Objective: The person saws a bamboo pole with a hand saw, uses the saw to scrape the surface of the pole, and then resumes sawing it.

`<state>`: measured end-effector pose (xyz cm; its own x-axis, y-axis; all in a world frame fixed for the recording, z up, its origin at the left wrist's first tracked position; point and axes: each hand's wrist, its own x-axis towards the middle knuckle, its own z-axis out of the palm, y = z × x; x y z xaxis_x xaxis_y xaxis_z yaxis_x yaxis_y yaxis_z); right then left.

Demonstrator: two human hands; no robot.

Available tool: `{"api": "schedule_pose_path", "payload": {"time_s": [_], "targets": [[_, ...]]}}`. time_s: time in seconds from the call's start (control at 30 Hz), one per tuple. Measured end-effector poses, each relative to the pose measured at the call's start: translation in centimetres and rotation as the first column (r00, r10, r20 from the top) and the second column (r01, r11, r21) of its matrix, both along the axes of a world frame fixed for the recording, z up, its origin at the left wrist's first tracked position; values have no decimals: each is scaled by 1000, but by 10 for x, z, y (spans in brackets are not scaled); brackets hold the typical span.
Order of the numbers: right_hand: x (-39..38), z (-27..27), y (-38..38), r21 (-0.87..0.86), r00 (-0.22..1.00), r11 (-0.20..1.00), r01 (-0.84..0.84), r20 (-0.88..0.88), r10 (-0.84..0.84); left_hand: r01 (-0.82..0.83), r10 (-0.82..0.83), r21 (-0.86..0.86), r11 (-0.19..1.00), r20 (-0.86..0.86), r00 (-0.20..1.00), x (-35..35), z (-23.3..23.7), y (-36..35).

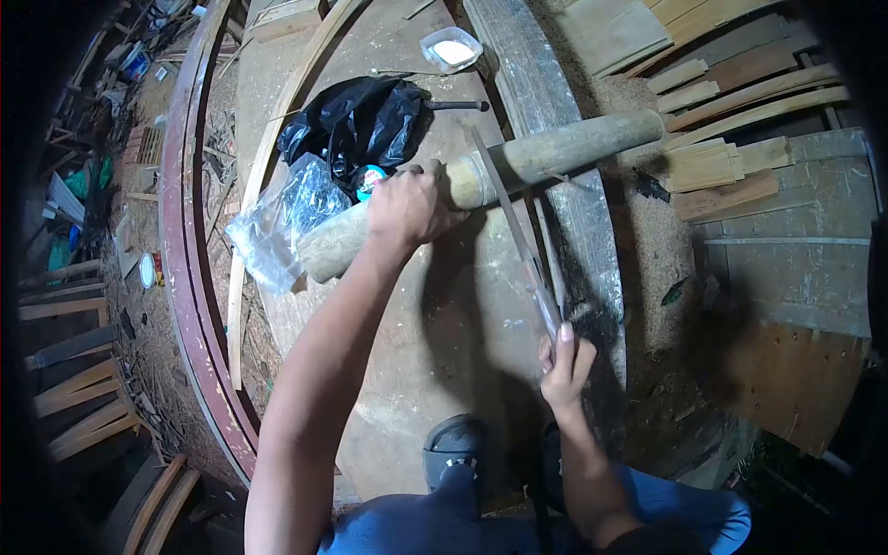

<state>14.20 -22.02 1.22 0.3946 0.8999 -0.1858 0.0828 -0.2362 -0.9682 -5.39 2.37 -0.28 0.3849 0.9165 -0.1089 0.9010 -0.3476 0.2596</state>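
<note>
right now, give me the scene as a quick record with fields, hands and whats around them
left hand: left hand wrapped around the pole near its middle
right hand: right hand closed on the near end of the long blade
pole: lies tilted on the work board, far end up to the right
blade: crosses the pole just right of the left hand
behind the pole: black bag, clear bag, small tub
right side: wood slats
</note>
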Motion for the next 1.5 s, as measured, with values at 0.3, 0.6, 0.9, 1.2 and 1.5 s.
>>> {"api": "schedule_pose_path", "payload": {"time_s": [0.3, 0.6, 0.9, 1.2, 1.5], "targets": [[1, -25, 31, 73, 975, 989, -125, 192, 109, 3, -2, -50, 999, 4, 1000, 0, 10, 5], [1, -48, 89, 137, 994, 986, -97, 56, 90, 9, -8, -45, 999, 31, 999, -3, 13, 10], [25, -57, -13, 121, 998, 991, -65, 17, 63, 14, -15, -101, 995, -6, 1000, -3, 10, 8], [9, -59, 80, 211, 984, 967, -144, 137, 117, 5, -7, -130, 991, -9, 1000, 1, 19, 11], [3, -37, 101, 141, 979, 982, -124, 178, 98, -10, 11, -145, 989, 10, 1000, -1, 19, 13]]}}
